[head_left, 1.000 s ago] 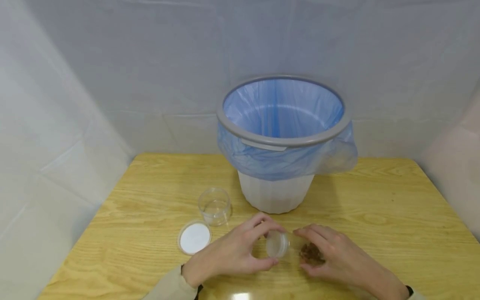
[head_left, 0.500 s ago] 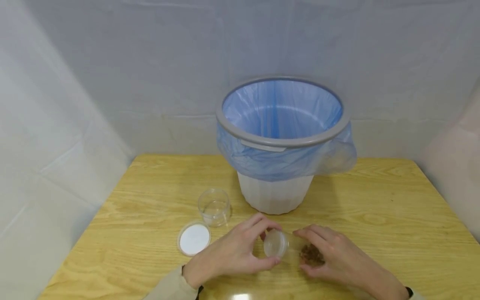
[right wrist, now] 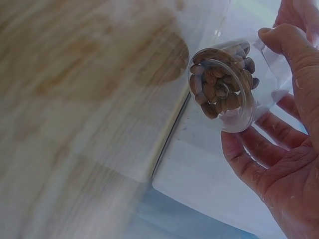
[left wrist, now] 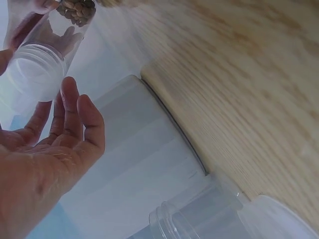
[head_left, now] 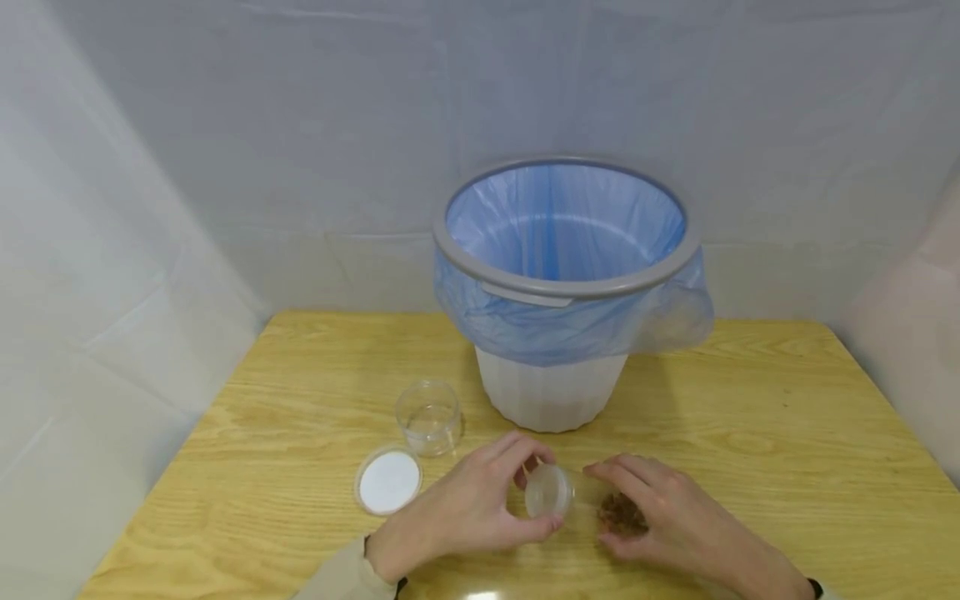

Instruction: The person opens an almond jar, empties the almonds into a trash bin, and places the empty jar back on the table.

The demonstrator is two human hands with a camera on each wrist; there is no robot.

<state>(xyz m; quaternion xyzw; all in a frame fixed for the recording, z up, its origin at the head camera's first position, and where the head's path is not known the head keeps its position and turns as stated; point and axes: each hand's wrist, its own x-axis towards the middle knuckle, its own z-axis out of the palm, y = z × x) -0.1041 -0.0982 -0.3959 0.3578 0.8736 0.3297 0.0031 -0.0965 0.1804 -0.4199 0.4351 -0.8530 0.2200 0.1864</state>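
Left hand (head_left: 472,510) and right hand (head_left: 675,518) both grasp one clear jar (head_left: 576,500) held sideways between them, fingers and thumbs curled round opposite ends. Behind, my head feed gives me a pale, creased sheet (head_left: 337,125) rising beyond the table (head_left: 772,454), whose top is yellow wood grain. In from the middle of the table's far edge stands a round bin (head_left: 551,392), white and fluted below, grey-rimmed above; a crinkled, see-through blue liner (head_left: 566,337) folds over that rim. Only the head feed lets me look into its mouth. The jar is in front of the bin, toward the table's near side; its left end looks cloudy, and my left wrist feed brings up ringed screw threads there. I cannot tell whether that end is capped. Toward the table's left edge, an open container (head_left: 429,421), clear and cylindrical, stands upright near the bin's base, a disc-shaped lid (head_left: 389,482), white with a clear rim, just beside it. Smallest are the nuts (right wrist: 219,89), a brown clump from above, but my right wrist feed resolves separate ovals inside the jar's base, within the right hand's grip.
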